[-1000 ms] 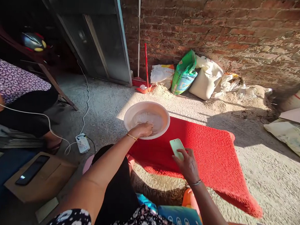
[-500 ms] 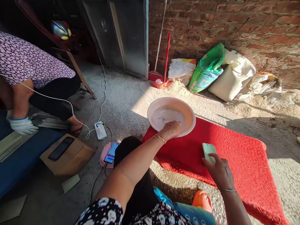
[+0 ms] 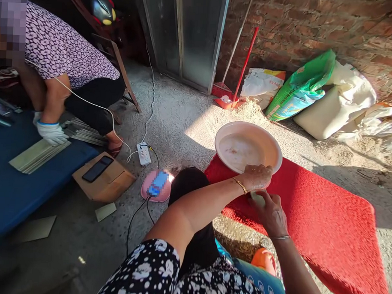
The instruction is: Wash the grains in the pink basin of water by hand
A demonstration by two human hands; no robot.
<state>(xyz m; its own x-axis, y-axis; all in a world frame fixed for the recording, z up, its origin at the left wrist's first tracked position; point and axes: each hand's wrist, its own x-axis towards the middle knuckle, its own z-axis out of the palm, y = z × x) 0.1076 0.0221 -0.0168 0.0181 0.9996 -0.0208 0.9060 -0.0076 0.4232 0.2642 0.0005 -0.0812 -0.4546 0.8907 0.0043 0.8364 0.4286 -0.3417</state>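
Wet and curled, my left hand is over the near rim of a pale pink basin with cloudy water in it. What its fingers hold, if anything, is hidden. My right hand grips a pale green, phone-shaped thin plate by its edge, just below my left hand. Part of the plate is covered by both hands, and I cannot tell whether my left hand touches it. Beneath them lies a red fuzzy cloth, spread over a low, bench-like shape. The basin stands at its far left end.
At left, a co-worker's gloved hand presses on stacked thin plates on a blue surface. A cardboard box bears a phone. Cables run from a power strip. Sacks lean along the brick wall.
My left hand has come out of the basin, towards me and rightward. My right hand has brought the pale green plate left, under it. The view has shifted left.
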